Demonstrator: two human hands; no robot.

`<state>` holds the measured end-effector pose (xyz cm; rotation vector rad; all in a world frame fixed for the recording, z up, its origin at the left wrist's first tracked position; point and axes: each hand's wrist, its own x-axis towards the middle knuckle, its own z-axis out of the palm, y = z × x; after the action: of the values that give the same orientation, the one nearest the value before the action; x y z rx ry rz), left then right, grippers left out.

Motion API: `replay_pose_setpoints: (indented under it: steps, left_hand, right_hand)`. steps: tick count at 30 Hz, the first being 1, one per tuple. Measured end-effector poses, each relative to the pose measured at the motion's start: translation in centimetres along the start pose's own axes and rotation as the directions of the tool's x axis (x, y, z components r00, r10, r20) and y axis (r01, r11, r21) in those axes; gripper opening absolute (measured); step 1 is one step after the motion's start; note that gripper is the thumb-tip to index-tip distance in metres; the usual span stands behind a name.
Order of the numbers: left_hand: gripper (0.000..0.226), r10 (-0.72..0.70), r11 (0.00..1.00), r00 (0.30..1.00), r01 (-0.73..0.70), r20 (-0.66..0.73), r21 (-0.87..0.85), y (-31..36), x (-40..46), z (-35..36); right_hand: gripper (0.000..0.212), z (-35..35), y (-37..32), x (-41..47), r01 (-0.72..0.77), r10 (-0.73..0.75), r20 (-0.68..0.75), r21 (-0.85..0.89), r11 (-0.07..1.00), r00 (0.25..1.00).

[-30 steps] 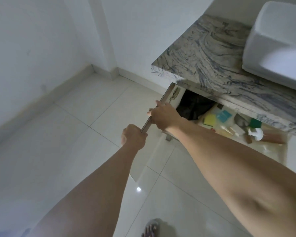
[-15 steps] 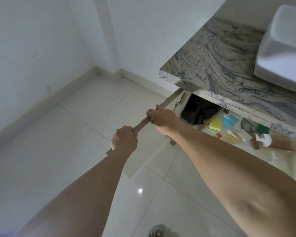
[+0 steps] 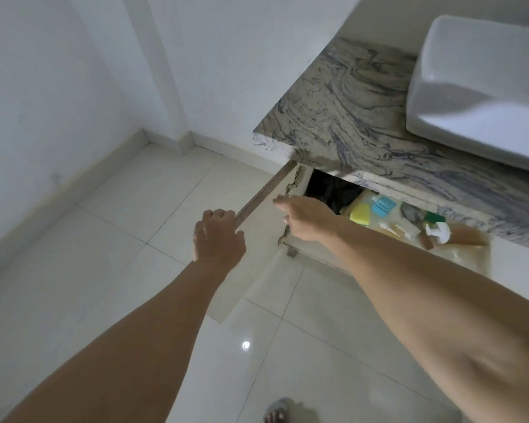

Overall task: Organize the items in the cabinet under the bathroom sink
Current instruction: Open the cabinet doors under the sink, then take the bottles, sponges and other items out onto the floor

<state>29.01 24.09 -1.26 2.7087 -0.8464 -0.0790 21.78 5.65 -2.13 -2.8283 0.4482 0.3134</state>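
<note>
The white cabinet door [image 3: 257, 270] under the marbled counter [image 3: 364, 123] stands swung wide open. My left hand [image 3: 217, 239] curls its fingers over the door's top edge [image 3: 263, 190]. My right hand [image 3: 306, 218] is off the door, fingers stretched flat, just in front of the cabinet opening. Inside the cabinet lie a black bag [image 3: 333, 190], a yellow sponge [image 3: 360, 213], a blue item [image 3: 383, 206], a green item [image 3: 434, 216], a white spray head [image 3: 439, 233] and small bottles.
A white basin [image 3: 483, 96] sits on the counter at the upper right. The floor is glossy white tile [image 3: 135, 239], with white walls to the left and behind. My sandalled foot [image 3: 280, 412] shows at the bottom edge.
The door has swung further open. My right hand has let go of its top edge and straightened its fingers, moving toward the opening. My left hand stays on the edge.
</note>
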Motion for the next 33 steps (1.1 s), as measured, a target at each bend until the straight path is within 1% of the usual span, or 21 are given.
replay_pose_setpoints:
  steps: [1, 2, 4, 7, 8, 10, 11, 14, 17, 20, 23, 29, 33]
  left_hand:
    - [0.027, 0.067, 0.998, 0.998, -0.067, -0.008, -0.007, 1.0, 0.2, -0.1]
    - [0.031, 0.121, 0.993, 0.993, -0.12, 0.015, -0.022, 2.0, 0.4, -0.1]
    - [0.041, 0.19, 0.982, 0.97, -0.186, 0.149, -0.042, 4.5, 1.0, 0.1]
    - [0.054, 0.23, 0.965, 0.874, -0.262, 0.428, 0.016, 8.4, 2.2, 1.7]
    - [0.058, 0.235, 0.959, 0.839, -0.284, 0.49, 0.025, 9.7, 2.4, 2.3]
    - [0.064, 0.265, 0.941, 0.784, -0.336, 0.562, 0.025, 12.5, 2.6, 3.6]
    - [0.066, 0.283, 0.933, 0.763, -0.36, 0.581, 0.019, 13.9, 2.5, 4.1]
    - [0.071, 0.326, 0.911, 0.717, -0.412, 0.616, -0.002, 18.1, 1.9, 5.8]
    - [0.071, 0.362, 0.88, 0.672, -0.475, 0.646, 0.001, 22.0, 0.9, 8.0]
    - [0.07, 0.361, 0.863, 0.642, -0.505, 0.677, 0.018, 25.7, -0.1, 10.4]
    - [0.07, 0.372, 0.856, 0.615, -0.516, 0.695, -0.001, 29.4, -1.5, 12.9]
    - [0.07, 0.357, 0.845, 0.582, -0.534, 0.731, 0.012, 35.6, -3.6, 19.6]
    - [0.069, 0.354, 0.842, 0.589, -0.539, 0.727, 0.027, 37.9, -3.8, 24.7]
  right_hand:
    - [0.044, -0.3, 1.0, -0.7, -0.043, 0.043, 0.004, 0.004, 0.999, 0.999]
    - [0.04, -0.5, 2.1, -1.5, -0.085, 0.085, 0.011, 0.007, 0.996, 0.996]
    - [0.041, -1.1, 4.3, -3.5, -0.164, 0.163, 0.031, 0.039, 0.986, 0.986]
    - [0.042, -1.2, 7.9, -7.0, -0.278, 0.274, 0.069, 0.054, 0.959, 0.959]
    - [0.039, -0.9, 9.2, -8.0, -0.317, 0.311, 0.086, 0.059, 0.947, 0.946]
    - [0.034, -0.3, 12.2, -10.1, -0.388, 0.38, 0.118, 0.059, 0.92, 0.918]
    - [0.032, -0.1, 13.6, -11.3, -0.418, 0.408, 0.129, 0.055, 0.907, 0.904]
    - [0.043, 0.6, 17.3, -14.9, -0.51, 0.494, 0.168, 0.075, 0.857, 0.853]
    - [0.046, 1.9, 21.0, -18.6, -0.601, 0.578, 0.186, 0.107, 0.792, 0.794]
    - [0.05, 3.7, 24.6, -22.0, -0.663, 0.635, 0.2, 0.146, 0.734, 0.746]
    - [0.051, 5.6, 28.2, -25.2, -0.706, 0.671, 0.221, 0.189, 0.683, 0.708]
    - [0.044, 9.9, 35.5, -29.0, -0.744, 0.705, 0.238, 0.205, 0.636, 0.669]
    - [0.049, 13.0, 39.7, -29.4, -0.747, 0.714, 0.223, 0.232, 0.623, 0.664]
